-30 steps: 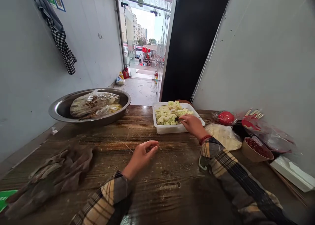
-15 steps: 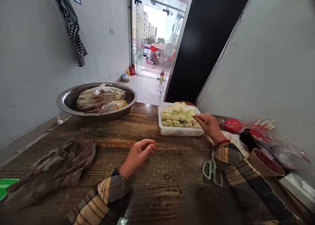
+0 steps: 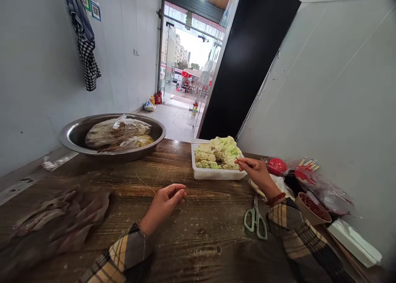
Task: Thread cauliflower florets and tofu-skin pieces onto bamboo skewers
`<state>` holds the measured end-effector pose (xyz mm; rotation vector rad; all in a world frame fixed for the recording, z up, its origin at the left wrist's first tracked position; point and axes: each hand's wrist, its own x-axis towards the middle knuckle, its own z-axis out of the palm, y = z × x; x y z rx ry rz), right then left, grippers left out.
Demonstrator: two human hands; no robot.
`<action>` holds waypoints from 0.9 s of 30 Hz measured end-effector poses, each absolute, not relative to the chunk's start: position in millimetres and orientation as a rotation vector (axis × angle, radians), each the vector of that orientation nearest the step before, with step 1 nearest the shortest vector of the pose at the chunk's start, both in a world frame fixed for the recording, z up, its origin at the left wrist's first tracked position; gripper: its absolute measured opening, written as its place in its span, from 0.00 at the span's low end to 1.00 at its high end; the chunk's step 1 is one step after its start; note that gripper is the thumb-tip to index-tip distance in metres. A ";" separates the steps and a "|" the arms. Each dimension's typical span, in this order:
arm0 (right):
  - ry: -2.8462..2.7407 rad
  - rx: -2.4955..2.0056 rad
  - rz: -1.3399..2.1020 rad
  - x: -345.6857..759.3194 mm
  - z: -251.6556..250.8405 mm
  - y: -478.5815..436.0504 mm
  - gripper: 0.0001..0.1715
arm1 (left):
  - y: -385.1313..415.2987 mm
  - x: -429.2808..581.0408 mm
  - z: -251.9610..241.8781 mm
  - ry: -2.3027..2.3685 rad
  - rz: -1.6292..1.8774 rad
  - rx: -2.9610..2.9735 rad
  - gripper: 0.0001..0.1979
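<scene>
Pinches, apparently, the dark end of a thin skewer [image 3: 236,159] between thumb and fingertips of the right hand [image 3: 253,169], at the near right corner of the white tray [image 3: 216,174]. Cannot tell the skewer's reach into the pale cauliflower [image 3: 227,149] piled inside that tray. Holds the left hand [image 3: 165,201] half open above the wooden table [image 3: 182,241], well short of the tray, with thumb and fingers loosely curled around nothing visible. Has green-handled scissors [image 3: 255,211] lying just left of the right sleeve [image 3: 284,217], and a brown bowl [image 3: 306,214] of red contents [image 3: 314,205] to the right of it. At far left, a metal basin [image 3: 137,153] with bagged skewers [image 3: 117,132]; nearer, a crumpled dark cloth [image 3: 68,219]
</scene>
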<state>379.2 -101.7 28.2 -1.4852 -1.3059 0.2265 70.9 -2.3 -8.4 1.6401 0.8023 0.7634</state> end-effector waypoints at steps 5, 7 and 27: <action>-1.407 -1.649 0.008 383.2 30.5 -96.3 0.19 | 0.4 70.6 -12.9 0.792 0.795 1.632 0.22; -1.487 -1.753 -0.182 385.8 30.0 -91.0 0.18 | 2.5 70.4 -15.8 0.783 0.806 1.626 0.21; -1.989 -2.083 -0.245 406.3 0.0 -38.8 0.13 | 7.1 70.2 -24.1 0.796 0.710 1.665 0.23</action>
